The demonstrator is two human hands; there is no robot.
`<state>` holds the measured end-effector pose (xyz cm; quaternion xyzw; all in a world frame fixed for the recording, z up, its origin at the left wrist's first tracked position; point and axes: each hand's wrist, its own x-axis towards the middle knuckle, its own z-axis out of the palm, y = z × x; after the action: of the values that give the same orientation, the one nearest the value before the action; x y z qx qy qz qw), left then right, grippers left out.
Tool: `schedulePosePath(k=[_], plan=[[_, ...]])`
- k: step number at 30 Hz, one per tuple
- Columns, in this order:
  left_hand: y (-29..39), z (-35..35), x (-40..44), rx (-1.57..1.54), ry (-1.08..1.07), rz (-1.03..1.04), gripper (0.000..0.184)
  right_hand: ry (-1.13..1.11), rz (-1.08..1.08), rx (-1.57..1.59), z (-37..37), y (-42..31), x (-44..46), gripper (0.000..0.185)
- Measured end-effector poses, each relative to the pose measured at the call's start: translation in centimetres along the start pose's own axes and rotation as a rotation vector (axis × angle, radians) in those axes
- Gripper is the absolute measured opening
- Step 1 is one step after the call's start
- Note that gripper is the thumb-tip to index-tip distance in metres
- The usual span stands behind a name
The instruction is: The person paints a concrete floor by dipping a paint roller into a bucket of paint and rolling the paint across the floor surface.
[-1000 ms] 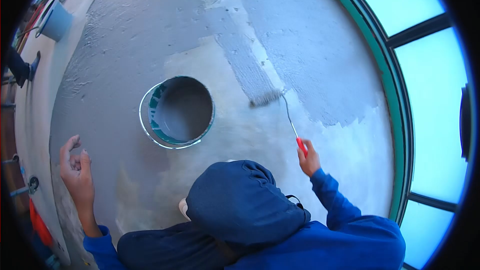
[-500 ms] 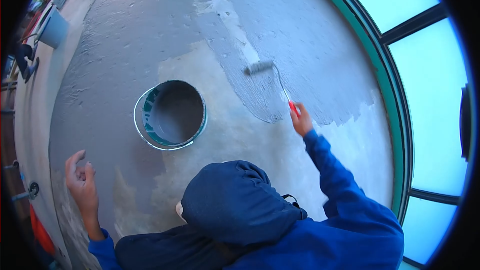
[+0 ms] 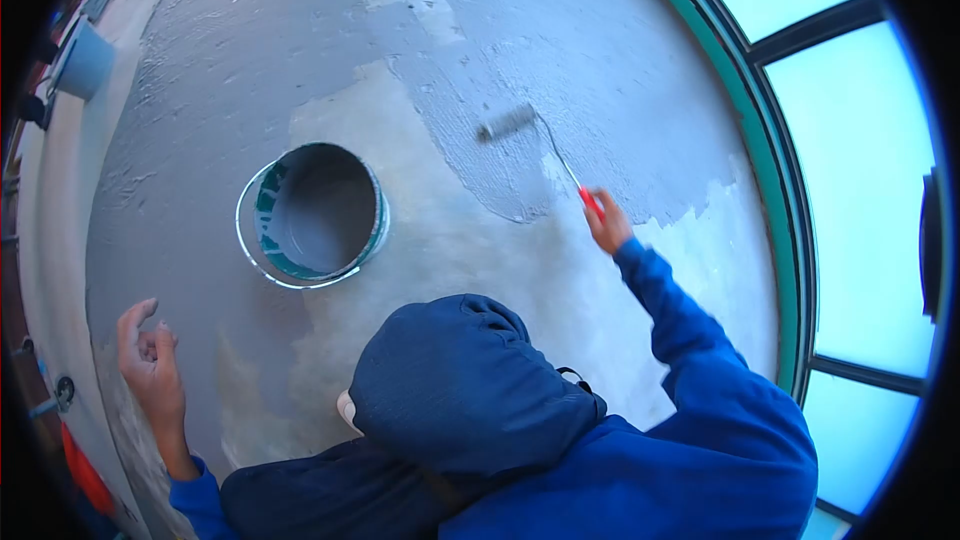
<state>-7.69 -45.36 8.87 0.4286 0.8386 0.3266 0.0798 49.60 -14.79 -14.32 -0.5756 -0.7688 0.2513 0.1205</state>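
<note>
My right hand (image 3: 609,224) grips the red handle of a paint roller (image 3: 507,123). The roller's grey, coated sleeve lies on wet grey coating (image 3: 620,90) spread over the floor. Beyond it a paler strip (image 3: 420,2) shows through the coating. Over on the left, my left hand (image 3: 152,355) is raised with nothing in it, fingers loosely bent and apart. Between the two hands stands a green-and-white bucket (image 3: 381,225), its wire handle folded to the left and grey material inside.
Pale, uncoated floor (image 3: 440,230) lies around the bucket's right side and near my knee (image 3: 450,380). A green frame edge (image 3: 757,130) with bright panes (image 3: 850,180) runs along the right. A grey-blue bin (image 3: 84,60) and an orange item (image 3: 85,470) are at the far left.
The roller has moved over the pale strip, whose near part now looks covered with grey. My right hand stays on the handle. The view has shifted slightly; my left hand keeps its pose.
</note>
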Motion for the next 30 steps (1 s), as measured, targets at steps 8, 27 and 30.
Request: schedulePosePath(k=[8, 27, 30], plan=[[0.5, 1.1, 0.6, 0.024, -0.107, 0.022, 0.027, 0.02, 0.299, 0.066, -5.9, 3.0, -21.3, 0.031], [4.5, -3.2, -1.7, -0.173, 0.095, 0.109, 0.025, -0.363, -1.001, -0.543, -10.4, -39.0, 4.9, 0.029], [4.4, -3.7, -2.1, -0.136, 0.089, 0.132, 0.026, -0.405, -1.045, -0.728, -5.3, -40.8, 6.4, 0.025]])
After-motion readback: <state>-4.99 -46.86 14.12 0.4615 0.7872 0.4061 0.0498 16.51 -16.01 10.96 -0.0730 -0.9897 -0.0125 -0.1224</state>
